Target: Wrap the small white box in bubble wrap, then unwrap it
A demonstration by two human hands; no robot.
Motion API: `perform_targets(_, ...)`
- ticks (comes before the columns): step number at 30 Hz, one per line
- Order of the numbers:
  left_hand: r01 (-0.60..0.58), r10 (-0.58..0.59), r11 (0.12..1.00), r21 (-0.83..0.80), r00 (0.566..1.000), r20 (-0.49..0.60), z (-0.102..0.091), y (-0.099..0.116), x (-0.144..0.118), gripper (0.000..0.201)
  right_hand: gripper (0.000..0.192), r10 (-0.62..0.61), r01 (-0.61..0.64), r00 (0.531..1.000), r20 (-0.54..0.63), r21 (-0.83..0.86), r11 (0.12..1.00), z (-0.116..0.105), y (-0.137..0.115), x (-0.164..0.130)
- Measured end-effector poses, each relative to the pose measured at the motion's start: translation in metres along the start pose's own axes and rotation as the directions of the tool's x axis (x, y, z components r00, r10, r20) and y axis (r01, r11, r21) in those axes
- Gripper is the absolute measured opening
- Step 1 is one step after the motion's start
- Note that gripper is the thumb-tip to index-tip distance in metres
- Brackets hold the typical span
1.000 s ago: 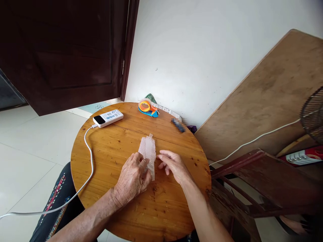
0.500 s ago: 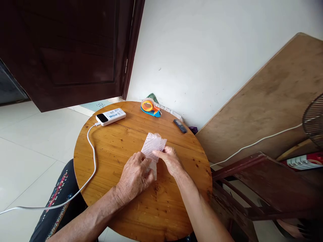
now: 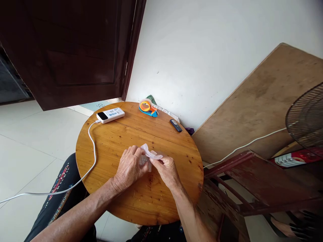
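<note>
— Bubble wrap (image 3: 150, 154), is it, between those two hands?

— Looks like it: a small, pale, see-through piece with a faint pink tint, crumpled and folded over on itself. Only a little of it shows, poking out above the fingers.

— Where does it sit?

— Near the middle of the round wooden table (image 3: 113, 141), low over the boards; whether it touches the wood I cannot tell.

— And the grip?

— The left hand (image 3: 130, 167) lies knuckles up, its fingers curled down over the left part of the piece and pressing on it. The right hand (image 3: 166, 169) pinches the right end between thumb and fingertips, closed tight on the plastic. The two hands meet almost fingertip to fingertip, with the wrap bunched between them.

— So most of it is hidden?

— Yes, the lower part runs under the left fingers.

— Anything else on the table?

— A white power bank (image 3: 110, 115) at the far left edge, with a white cable (image 3: 93, 148) running off the near-left side. An orange and blue tape dispenser (image 3: 148, 108) at the far rim, and a small dark phone (image 3: 176, 125) to its right, all well apart from the hands.
</note>
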State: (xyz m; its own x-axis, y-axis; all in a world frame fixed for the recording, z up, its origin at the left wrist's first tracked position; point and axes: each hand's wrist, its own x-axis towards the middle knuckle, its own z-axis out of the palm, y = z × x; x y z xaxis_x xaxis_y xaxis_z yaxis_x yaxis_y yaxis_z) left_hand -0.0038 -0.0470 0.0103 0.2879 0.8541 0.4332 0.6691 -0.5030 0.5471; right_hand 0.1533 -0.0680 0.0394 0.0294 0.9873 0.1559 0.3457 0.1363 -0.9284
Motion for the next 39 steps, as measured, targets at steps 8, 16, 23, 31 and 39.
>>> perform_targets(8,0.033,-0.043,0.975,-0.218,0.998,-0.039,0.005,-0.022,0.001,0.075,0.024,-0.214,0.229,0.971,0.110,-0.147,0.962,-0.008,0.005,-0.015)
perform_targets(16,-0.042,0.206,0.821,-0.569,0.952,0.226,-0.006,-0.032,0.005,0.048,0.046,-0.337,0.344,0.938,0.076,-0.314,0.885,0.001,0.025,-0.027)
perform_targets(23,0.067,0.103,0.846,-0.529,0.953,0.284,-0.015,-0.029,0.007,0.042,0.025,-0.192,0.187,0.981,-0.029,-0.129,0.974,0.001,0.022,-0.013)
perform_targets(31,0.273,-0.060,0.847,-0.456,0.901,0.429,-0.025,-0.024,0.009,0.028,0.037,0.142,-0.142,0.990,-0.006,-0.033,0.989,0.006,0.020,-0.011)
perform_targets(39,0.353,0.097,0.539,-0.764,0.876,0.473,-0.016,-0.026,0.007,0.059,0.037,0.125,-0.123,0.992,0.013,-0.104,0.987,0.000,0.021,-0.002)
